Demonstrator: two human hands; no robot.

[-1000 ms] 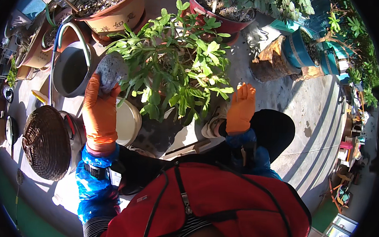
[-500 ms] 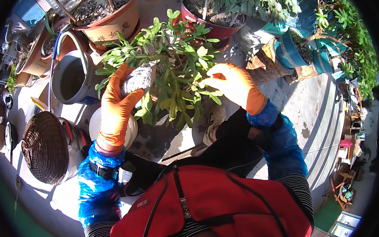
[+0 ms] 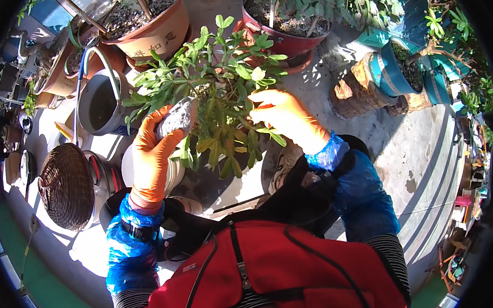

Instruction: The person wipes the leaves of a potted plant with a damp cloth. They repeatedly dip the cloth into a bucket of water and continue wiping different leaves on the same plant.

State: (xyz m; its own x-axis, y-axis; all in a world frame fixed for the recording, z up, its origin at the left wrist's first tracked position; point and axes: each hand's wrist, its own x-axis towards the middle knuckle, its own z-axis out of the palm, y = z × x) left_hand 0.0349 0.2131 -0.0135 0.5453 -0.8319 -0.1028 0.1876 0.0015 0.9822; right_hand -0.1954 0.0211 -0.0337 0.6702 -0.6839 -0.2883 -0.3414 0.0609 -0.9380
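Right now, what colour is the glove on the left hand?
The glove on the left hand is bright orange, best seen in the head view.

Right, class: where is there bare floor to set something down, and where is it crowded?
The widest free patch is floor between the log, the right sleeve and the far-right clutter. A narrower strip separates the red pot from the log. The left is crowded with the bucket, basket and orange pot, and the plant fills the middle.

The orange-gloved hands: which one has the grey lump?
The left hand: it grips the grey lump, while the right hand is at the green leaves.
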